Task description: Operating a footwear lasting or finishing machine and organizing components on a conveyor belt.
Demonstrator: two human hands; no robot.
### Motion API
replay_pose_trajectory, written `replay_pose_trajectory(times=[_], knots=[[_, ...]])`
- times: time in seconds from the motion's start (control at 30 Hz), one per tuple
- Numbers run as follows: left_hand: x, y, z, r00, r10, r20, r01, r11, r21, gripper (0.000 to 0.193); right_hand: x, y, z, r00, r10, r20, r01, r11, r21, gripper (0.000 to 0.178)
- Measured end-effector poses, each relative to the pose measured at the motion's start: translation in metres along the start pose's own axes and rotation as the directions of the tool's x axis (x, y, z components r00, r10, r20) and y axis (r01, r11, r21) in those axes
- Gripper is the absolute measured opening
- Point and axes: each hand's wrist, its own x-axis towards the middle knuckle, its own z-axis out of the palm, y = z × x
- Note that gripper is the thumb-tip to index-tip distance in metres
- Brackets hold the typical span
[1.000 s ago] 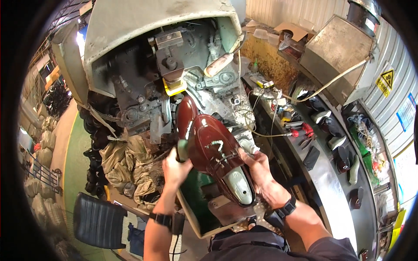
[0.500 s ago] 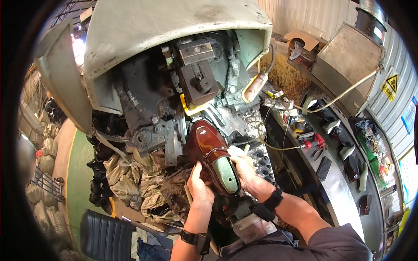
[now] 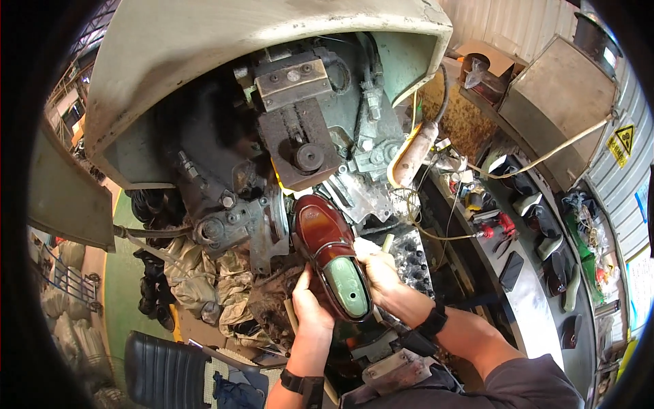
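Observation:
A glossy dark red loafer (image 3: 317,222) is held between my two hands, its toe pointing away toward the machine. A green shoe last (image 3: 345,285) with a small hole fills its opening. My left hand (image 3: 310,300) grips the shoe's left side near the heel, its fingers partly hidden beneath. Along the right side my right hand (image 3: 379,274) is closed on the shoe, and something white shows at its fingertips. The toe lies just below the dark metal head of the machine (image 3: 300,146), close to its metal side plates; whether they touch I cannot tell.
A pale machine hood (image 3: 266,27) arches over the work area. To the right, a grey bench (image 3: 531,300) carries several shoes and lasts, a red-handled tool (image 3: 496,226) and a black phone (image 3: 513,270). A black chair (image 3: 165,371) stands at lower left, near stacked sacks (image 3: 194,276).
The view has shifted, so the machine and hood appear larger and further left. The loafer has turned slightly, its toe a little left, and both hands keep their grip on it.

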Motion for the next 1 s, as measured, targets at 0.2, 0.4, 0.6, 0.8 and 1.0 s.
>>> replay_pose_trajectory(times=[0.2,0.4,0.6,0.8,1.0], knots=[[0.038,-0.027,-0.035,0.989,0.151,-0.008,-0.15,0.981,-0.122,0.034,0.025,0.022,-0.022,0.995,0.016,0.095,-0.015,1.0,-0.011,0.018],[0.051,-0.047,-0.053,0.889,0.455,-0.045,-0.45,0.888,0.096,0.029,0.035,0.037,-0.033,0.981,-0.088,0.173,0.084,0.996,0.028,0.02],[0.056,-0.054,-0.058,0.859,0.512,-0.017,-0.502,0.848,0.169,0.031,0.036,0.04,-0.036,0.976,-0.158,0.152,0.159,0.987,0.004,0.022],[0.049,-0.051,-0.053,0.871,0.49,-0.034,-0.477,0.86,0.179,0.03,0.028,0.034,-0.029,0.982,-0.131,0.139,0.13,0.991,0.012,0.023],[0.039,-0.046,-0.041,0.888,0.454,-0.071,-0.425,0.87,0.25,0.034,0.022,0.025,-0.027,0.983,-0.159,0.088,0.167,0.982,-0.089,0.022]])
